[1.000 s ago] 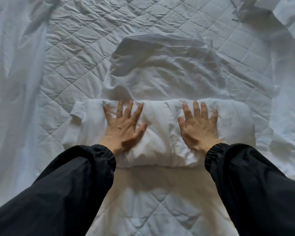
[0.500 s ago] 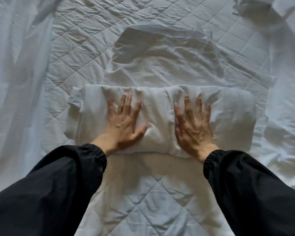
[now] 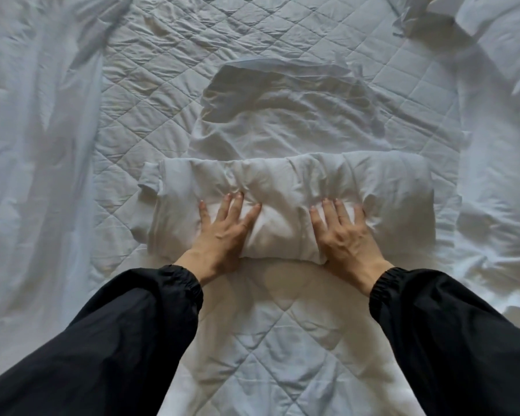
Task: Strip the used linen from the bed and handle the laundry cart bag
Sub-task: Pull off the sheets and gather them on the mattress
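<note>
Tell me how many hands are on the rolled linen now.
2. The left hand presses the rolled linen left of its middle; the right hand presses right of its middle, both flat. Nothing suggests a hidden one.

— What carries everything?
— A bed, its quilted mattress pad (image 3: 150,94) bare and creased.
— What lies directly on it?
— A roll of white linen (image 3: 388,187) lies crosswise mid-bed, and its unrolled tail (image 3: 282,124) spreads flat on the far side. A rumpled sheet (image 3: 42,145) runs down the left, and more crumpled linen (image 3: 499,175) lies at right.
</note>
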